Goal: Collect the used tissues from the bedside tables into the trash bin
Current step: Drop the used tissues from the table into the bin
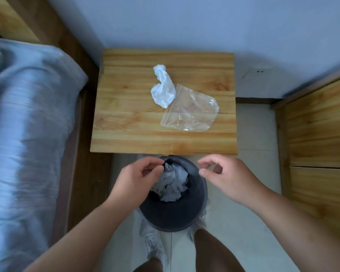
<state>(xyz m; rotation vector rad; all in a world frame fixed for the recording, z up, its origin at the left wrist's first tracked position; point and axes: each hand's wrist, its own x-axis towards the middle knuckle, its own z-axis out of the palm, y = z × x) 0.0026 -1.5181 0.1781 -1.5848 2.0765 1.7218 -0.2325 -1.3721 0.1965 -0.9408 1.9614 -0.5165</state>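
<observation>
A pale bluish wall (185,20) runs across the top, with a socket (260,71) low on it toward the right. Against it stands a wooden desk (126,118) of light, knotty planks. Left of the desk lies a bed (24,114) in grey-blue bedding with a dark wood frame. A wooden cabinet (318,134) fills the right side. The floor (253,138) is pale tile.

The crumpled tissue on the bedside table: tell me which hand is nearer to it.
Left, narrowly. The left hand is below and slightly left of the crumpled tissue, over the trash bin. The right hand sits farther out, below and right.
</observation>
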